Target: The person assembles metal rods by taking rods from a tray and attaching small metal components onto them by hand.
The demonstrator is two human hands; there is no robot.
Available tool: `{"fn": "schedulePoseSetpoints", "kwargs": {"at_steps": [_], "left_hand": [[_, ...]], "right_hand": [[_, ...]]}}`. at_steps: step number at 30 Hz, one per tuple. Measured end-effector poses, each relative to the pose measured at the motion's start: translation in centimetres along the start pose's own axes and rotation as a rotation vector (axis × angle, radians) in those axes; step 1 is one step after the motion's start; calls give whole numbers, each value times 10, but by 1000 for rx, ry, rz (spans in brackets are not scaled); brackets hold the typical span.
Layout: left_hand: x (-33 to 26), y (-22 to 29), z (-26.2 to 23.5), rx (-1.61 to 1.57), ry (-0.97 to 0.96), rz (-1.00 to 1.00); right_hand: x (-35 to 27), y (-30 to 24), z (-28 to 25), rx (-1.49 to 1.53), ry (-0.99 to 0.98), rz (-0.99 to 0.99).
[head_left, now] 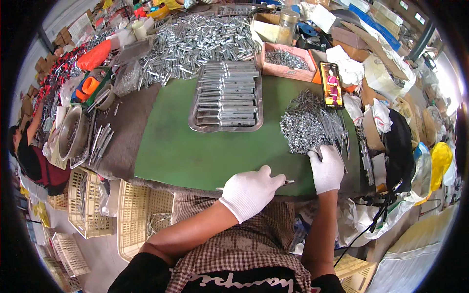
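Observation:
My left hand (251, 192), in a white knit glove, is closed around a thin metal rod (289, 182) at the mat's near edge. Both rod ends stick out past the glove. At the near edge of a heap of small silvery nuts (302, 131) is my right hand (327, 170), gloved too, with thumb and fingertips drawn together; what they pinch is too small to make out. Thin metal pins (336, 129) lie just beyond it. Farther off, a metal tray (192, 122) holds a column of metal tubes (237, 103) laid crosswise.
A green mat (176, 151) covers the work area. Behind it rises a large pile of metal sleeves (200, 44). A pink box (288, 73) of small parts and a propped phone (331, 85) stand right of the tray. Crates (129, 219) sit below left; another person (36, 151) works far left.

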State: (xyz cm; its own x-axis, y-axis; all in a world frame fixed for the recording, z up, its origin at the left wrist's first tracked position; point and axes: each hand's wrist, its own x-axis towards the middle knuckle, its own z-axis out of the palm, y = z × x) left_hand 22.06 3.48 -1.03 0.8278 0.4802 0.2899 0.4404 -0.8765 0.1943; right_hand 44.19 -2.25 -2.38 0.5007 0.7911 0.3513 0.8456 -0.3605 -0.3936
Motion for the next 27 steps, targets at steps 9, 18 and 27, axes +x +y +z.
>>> {"fn": "schedulePoseSetpoints", "kwargs": {"at_steps": [9, 18, 27], "left_hand": [[1, 0, -2, -8, -13, -7], [2, -2, -3, -59, -28, -13], [1, -2, -4, -84, -25, -10]], "right_hand": [[-8, 1, -2, 43, 2, 60], [-37, -25, -25, 390, -118, -20], [-53, -46, -24, 359, -153, -149]]}}
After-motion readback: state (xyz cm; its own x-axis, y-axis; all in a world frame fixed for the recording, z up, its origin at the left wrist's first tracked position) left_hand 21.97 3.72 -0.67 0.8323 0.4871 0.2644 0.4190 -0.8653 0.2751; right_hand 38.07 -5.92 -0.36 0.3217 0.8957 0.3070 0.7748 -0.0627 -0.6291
